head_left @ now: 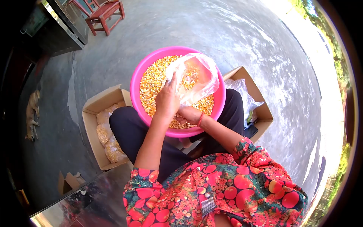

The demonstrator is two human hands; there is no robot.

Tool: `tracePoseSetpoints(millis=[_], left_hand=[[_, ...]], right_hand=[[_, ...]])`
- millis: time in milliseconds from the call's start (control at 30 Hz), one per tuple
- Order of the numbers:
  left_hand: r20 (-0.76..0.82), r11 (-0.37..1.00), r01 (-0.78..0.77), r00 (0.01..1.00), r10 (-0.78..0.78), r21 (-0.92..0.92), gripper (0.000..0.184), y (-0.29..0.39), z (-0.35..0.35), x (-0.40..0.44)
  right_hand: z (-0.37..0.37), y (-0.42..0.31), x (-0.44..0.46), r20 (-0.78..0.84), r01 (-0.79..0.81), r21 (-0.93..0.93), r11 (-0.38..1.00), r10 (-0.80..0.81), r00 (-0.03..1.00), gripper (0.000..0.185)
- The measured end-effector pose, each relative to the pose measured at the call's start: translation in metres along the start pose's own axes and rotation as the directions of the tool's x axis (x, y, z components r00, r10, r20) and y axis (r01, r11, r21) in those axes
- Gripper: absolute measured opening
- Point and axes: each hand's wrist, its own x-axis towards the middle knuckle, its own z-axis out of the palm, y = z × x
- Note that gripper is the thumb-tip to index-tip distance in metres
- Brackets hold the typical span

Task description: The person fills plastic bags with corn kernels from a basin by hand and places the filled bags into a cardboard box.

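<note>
A pink basin (135,90) full of loose corn kernels (153,79) sits between my knees. My left hand (167,99) grips the near left edge of a clear plastic bag (206,77), whose mouth stands wide above the basin. Kernels show in and through the bag's thin film. Just below and to the right, my right hand (189,114), with a red bracelet at the wrist, is low in the basin. Its fingers curl among the kernels, partly hidden, and seem closed on some of them.
To the left, a cardboard box (90,125) holds several filled bags of corn (113,149). Another cardboard box (262,113), with plastic bags (242,94), stands right. A red wooden chair (104,15) is at the back left; an animal (32,113) lies on the floor.
</note>
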Motion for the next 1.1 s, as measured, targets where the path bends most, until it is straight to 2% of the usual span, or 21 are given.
tracePoseSetpoints(millis=[33, 100, 167, 233, 300, 333, 400, 500, 533, 567, 633, 700, 767, 833, 867, 900, 933, 967, 1033, 1067, 1100], left_hand=[[-0.002, 1.0, 0.006, 1.0, -0.006, -0.001, 0.066, 0.0, 0.0, 0.0], [0.008, 1.0, 0.016, 1.0, -0.016, 0.01, 0.065, 0.001, -0.002, 0.0], [0.007, 0.999, 0.038, 0.999, -0.038, 0.005, 0.066, 0.0, -0.004, 0.001], [0.006, 0.998, 0.061, 0.998, -0.061, 0.0, 0.066, -0.001, -0.005, 0.001], [0.005, 0.996, 0.064, 0.998, -0.064, -0.062, 0.07, -0.001, -0.007, 0.0], [0.004, 0.996, 0.067, 0.998, -0.067, -0.062, 0.07, -0.001, -0.006, 0.0], [0.051, 0.998, 0.014, 0.999, -0.011, -0.056, 0.069, 0.0, -0.005, 0.0], [0.068, 0.999, 0.01, 0.998, -0.007, -0.041, 0.07, 0.001, 0.001, -0.002], [0.08, 0.999, 0.018, 0.997, -0.016, -0.027, 0.071, 0.002, 0.0, -0.001], [0.079, 0.999, 0.019, 0.997, -0.016, -0.027, 0.071, 0.004, -0.002, -0.001], [0.087, 0.998, 0.035, 0.996, -0.03, -0.054, 0.071, 0.008, -0.009, -0.003], [0.073, 0.998, 0.028, 0.997, -0.024, -0.049, 0.072, 0.003, -0.007, -0.003], [0.061, 0.999, 0.025, 0.998, -0.022, -0.047, 0.072, -0.001, -0.006, -0.002], [0.058, 0.999, 0.018, 0.998, -0.015, -0.043, 0.071, 0.001, -0.009, -0.002], [0.061, 0.999, 0.022, 0.998, -0.019, -0.046, 0.071, 0.001, -0.008, -0.003], [0.036, 0.999, 0.014, 0.999, -0.012, -0.051, 0.069, 0.0, -0.007, -0.001], [0.01, 0.998, 0.007, 1.0, -0.006, -0.056, 0.068, 0.0, -0.006, -0.001], [0.013, 0.998, 0.008, 1.0, -0.008, -0.057, 0.068, -0.001, -0.007, -0.001], [0.028, 0.998, 0.029, 0.999, -0.028, -0.054, 0.067, 0.0, -0.008, 0.001], [0.006, 0.998, 0.02, 1.0, -0.019, -0.066, 0.066, -0.001, -0.007, 0.0], [0.007, 0.998, 0.02, 1.0, -0.019, -0.064, 0.066, -0.002, -0.006, -0.001]], right_hand=[[-0.002, -0.016, -0.005, 0.21, -0.525, 0.45, 0.723, 0.486, 0.848, 0.018], [-0.004, -0.031, -0.019, 0.212, -0.529, 0.458, 0.714, 0.491, 0.845, 0.018], [-0.016, -0.031, -0.029, 0.426, -0.521, 0.419, 0.743, 0.346, 0.836, 0.02], [-0.021, -0.036, -0.035, 0.444, -0.522, 0.409, 0.748, 0.337, 0.83, 0.021], [-0.028, -0.051, -0.04, 0.449, -0.432, 0.514, 0.741, 0.197, 0.872, 0.022], [-0.028, -0.075, -0.043, 0.335, -0.331, 0.462, 0.823, 0.183, 0.924, 0.025], [-0.034, -0.095, -0.034, 0.153, -0.177, 0.561, 0.808, 0.109, 0.982, 0.023], [-0.039, -0.124, -0.016, -0.17, 0.085, 0.582, 0.808, 0.018, 0.985, 0.021], [-0.052, -0.12, -0.004, -0.098, 0.186, 0.617, 0.765, -0.16, 0.982, 0.022], [-0.056, -0.113, 0.006, -0.097, 0.186, 0.617, 0.765, -0.16, 0.982, 0.022], [-0.052, -0.107, 0.023, -0.358, 0.396, 0.237, 0.887, -0.299, 0.884, 0.022], [-0.058, -0.099, 0.025, -0.302, 0.318, 0.137, 0.938, -0.266, 0.915, 0.022], [-0.053, -0.095, 0.019, -0.348, 0.296, -0.127, 0.947, -0.322, 0.88, 0.022], [-0.057, -0.093, 0.008, -0.312, 0.294, -0.088, 0.952, -0.307, 0.899, 0.023], [-0.059, -0.093, -0.003, -0.119, 0.175, 0.064, 0.982, -0.166, 0.979, 0.025], [-0.056, -0.098, -0.013, 0.098, 0.025, 0.186, 0.982, -0.044, 0.994, 0.027], [-0.046, -0.101, -0.022, 0.184, -0.002, 0.104, 0.995, -0.018, 0.983, 0.027], [-0.046, -0.097, -0.023, 0.409, 0.052, -0.045, 0.998, -0.029, 0.912, 0.024], [-0.031, -0.069, -0.018, 0.51, 0.128, -0.271, 0.954, 0.029, 0.86, 0.018], [-0.025, -0.053, -0.016, 0.51, 0.128, -0.27, 0.954, 0.029, 0.86, 0.018], [-0.02, -0.036, -0.012, 0.451, 0.369, -0.408, 0.835, -0.167, 0.877, 0.016]])
